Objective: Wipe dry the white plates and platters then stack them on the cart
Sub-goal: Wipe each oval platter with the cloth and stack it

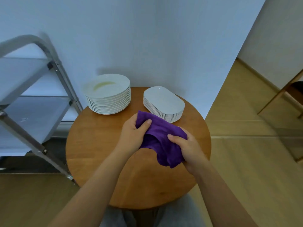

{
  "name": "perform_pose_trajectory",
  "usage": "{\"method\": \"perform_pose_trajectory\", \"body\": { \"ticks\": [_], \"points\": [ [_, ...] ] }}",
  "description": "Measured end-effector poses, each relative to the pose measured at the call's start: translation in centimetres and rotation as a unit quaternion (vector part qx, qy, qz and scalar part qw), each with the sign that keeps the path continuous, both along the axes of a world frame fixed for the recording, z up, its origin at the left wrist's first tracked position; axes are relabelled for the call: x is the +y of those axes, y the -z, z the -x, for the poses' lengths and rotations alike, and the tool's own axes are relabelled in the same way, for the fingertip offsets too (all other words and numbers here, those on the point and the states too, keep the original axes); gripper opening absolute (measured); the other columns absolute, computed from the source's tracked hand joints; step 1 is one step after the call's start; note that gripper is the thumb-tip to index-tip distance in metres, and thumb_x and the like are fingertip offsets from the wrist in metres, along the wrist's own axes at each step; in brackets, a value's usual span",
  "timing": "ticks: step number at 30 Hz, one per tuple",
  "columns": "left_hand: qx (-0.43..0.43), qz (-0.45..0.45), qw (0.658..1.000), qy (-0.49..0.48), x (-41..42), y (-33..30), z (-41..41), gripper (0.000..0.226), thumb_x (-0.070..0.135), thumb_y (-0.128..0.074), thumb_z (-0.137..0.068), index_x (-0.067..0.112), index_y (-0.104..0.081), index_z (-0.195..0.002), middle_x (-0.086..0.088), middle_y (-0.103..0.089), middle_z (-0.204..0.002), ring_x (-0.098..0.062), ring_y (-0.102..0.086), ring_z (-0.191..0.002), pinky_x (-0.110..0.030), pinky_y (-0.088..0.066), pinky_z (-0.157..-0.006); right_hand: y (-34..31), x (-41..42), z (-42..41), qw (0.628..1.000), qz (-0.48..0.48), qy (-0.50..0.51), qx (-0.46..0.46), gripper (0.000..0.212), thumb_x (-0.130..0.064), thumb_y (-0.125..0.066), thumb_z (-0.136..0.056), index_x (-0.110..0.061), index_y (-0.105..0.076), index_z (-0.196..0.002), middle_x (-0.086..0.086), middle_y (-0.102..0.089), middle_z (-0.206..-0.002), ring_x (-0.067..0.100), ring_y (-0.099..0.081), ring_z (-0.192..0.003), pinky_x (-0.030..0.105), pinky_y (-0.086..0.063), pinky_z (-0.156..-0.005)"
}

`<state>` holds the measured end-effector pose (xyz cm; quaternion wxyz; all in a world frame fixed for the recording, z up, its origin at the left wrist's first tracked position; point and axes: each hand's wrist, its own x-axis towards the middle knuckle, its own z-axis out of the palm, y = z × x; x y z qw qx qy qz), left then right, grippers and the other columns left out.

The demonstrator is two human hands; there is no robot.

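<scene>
Purple cloth is hanging bunched between both hands above the round wooden table, held clear of its top. The left hand is gripping the cloth's upper left part, its thumb lying across the fabric and its fingers curled in behind. The right hand is gripping the lower right part, its thumb pressing on the front of the folds, and a loose lump of fabric is drooping below it. Both forearms are reaching in from the bottom of the view.

Two piles of white crockery are sitting on the far side of the table, near the pale wall. The stack of round plates is standing at the far left edge, partly overhanging the rim, and its top plate is showing a faint yellowish patch (whether a reflection or wetness cannot be told). The stack of oblong platters is standing to its right, apart from it, and the cloth's upper edge is covering part of that pile's near side from this angle.

A metal cart with pale shelves is standing just left of the table, and its shelves are holding no crockery. Light wood flooring is running along the right.
</scene>
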<state>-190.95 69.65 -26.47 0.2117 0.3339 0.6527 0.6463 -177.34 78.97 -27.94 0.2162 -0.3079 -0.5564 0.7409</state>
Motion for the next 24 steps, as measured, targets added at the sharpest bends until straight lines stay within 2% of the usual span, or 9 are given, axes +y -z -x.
{"method": "perform_pose_trajectory", "body": {
  "ticks": [2,4,8,11,13,15,16,19,24],
  "points": [
    [-0.023,0.01,1.0,0.004,1.4,1.2,0.6,0.012,0.013,-0.059,-0.09,0.024,-0.063,-0.09,0.01,-0.067,-0.078,0.001,-0.063,-0.07,-0.013,-0.049,-0.06,1.0,1.2,0.4,1.0,0.015,0.011,-0.002,0.027,-0.011,-0.066,-0.084,-0.023,-0.062,-0.108,-0.001,-0.072,-0.095,0.017,-0.07,-0.087,0.026,-0.055,-0.065],
    [-0.103,0.013,0.994,-0.019,3.0,2.3,1.5,0.005,0.022,-0.06,-0.089,0.025,-0.065,-0.089,0.011,-0.069,-0.077,-0.004,-0.064,-0.072,-0.015,-0.049,-0.057,2.0,2.6,0.6,0.999,0.033,0.037,-0.005,0.03,-0.011,-0.067,-0.082,-0.021,-0.062,-0.11,-0.001,-0.072,-0.095,0.017,-0.07,-0.086,0.025,-0.054,-0.063],
    [-0.22,0.091,0.965,-0.109,7.8,4.8,3.9,0.021,0.035,-0.051,-0.094,0.02,-0.061,-0.084,0.003,-0.066,-0.082,-0.011,-0.065,-0.075,-0.018,-0.054,-0.054,3.7,5.6,0.9,0.993,0.06,0.104,0.002,0.04,-0.018,-0.071,-0.068,-0.02,-0.064,-0.107,0.001,-0.073,-0.095,0.021,-0.07,-0.086,0.027,-0.055,-0.061],
    [-0.136,0.196,0.966,-0.097,11.7,6.7,4.6,0.036,0.039,-0.052,-0.093,0.007,-0.063,-0.081,-0.003,-0.065,-0.075,-0.016,-0.063,-0.068,-0.027,-0.054,-0.061,4.9,7.4,1.2,0.988,0.063,0.142,-0.021,0.051,-0.025,-0.072,-0.06,-0.019,-0.063,-0.11,0.003,-0.072,-0.1,0.025,-0.068,-0.092,0.032,-0.054,-0.068],
    [-0.058,0.238,0.965,-0.096,13.5,7.5,5.2,0.046,0.044,-0.055,-0.09,0.008,-0.056,-0.06,0.005,-0.052,-0.05,-0.005,-0.047,-0.047,-0.017,-0.039,-0.047,5.6,8.1,1.4,0.987,0.058,0.145,-0.034,0.046,-0.025,-0.073,-0.06,-0.021,-0.065,-0.106,0.002,-0.073,-0.097,0.023,-0.069,-0.09,0.032,-0.054,-0.068],
    [-0.025,0.278,0.956,-0.095,14.7,7.9,5.7,0.055,0.045,-0.059,-0.086,0.015,-0.039,-0.044,0.011,-0.03,-0.029,-0.007,-0.032,-0.029,-0.013,-0.021,-0.032,6.2,8.6,1.6,0.987,0.059,0.142,-0.04,0.037,-0.02,-0.072,-0.065,-0.022,-0.067,-0.101,0.001,-0.074,-0.093,0.02,-0.07,-0.087,0.029,-0.055,-0.065],
    [-0.022,0.292,0.951,-0.096,15.1,8.1,5.9,0.057,0.044,-0.061,-0.084,0.016,-0.035,-0.042,0.009,-0.025,-0.026,-0.009,-0.03,-0.027,-0.014,-0.019,-0.031,6.4,8.8,1.6,0.987,0.063,0.141,-0.041,0.034,-0.017,-0.071,-0.067,-0.022,-0.067,-0.1,0.001,-0.074,-0.093,0.02,-0.071,-0.086,0.028,-0.055,-0.064],
    [-0.024,0.305,0.947,-0.1,15.9,8.4,6.1,0.053,0.035,-0.062,-0.083,0.017,-0.036,-0.042,0.009,-0.026,-0.03,-0.011,-0.028,-0.036,-0.023,-0.027,-0.045,6.9,9.1,1.6,0.984,0.07,0.151,-0.056,0.04,-0.021,-0.072,-0.064,-0.024,-0.066,-0.103,-0.002,-0.073,-0.094,0.018,-0.07,-0.087,0.03,-0.055,-0.067],
    [0.009,0.312,0.946,-0.087,15.4,7.5,6.3,0.043,0.024,-0.058,-0.083,0.013,-0.039,-0.045,0.002,-0.037,-0.041,-0.015,-0.038,-0.041,-0.026,-0.032,-0.044,6.7,8.7,1.1,0.981,0.07,0.169,-0.066,0.037,-0.014,-0.071,-0.072,-0.019,-0.066,-0.108,0.002,-0.073,-0.096,0.022,-0.069,-0.09,0.034,-0.054,-0.072]
  ]
}}
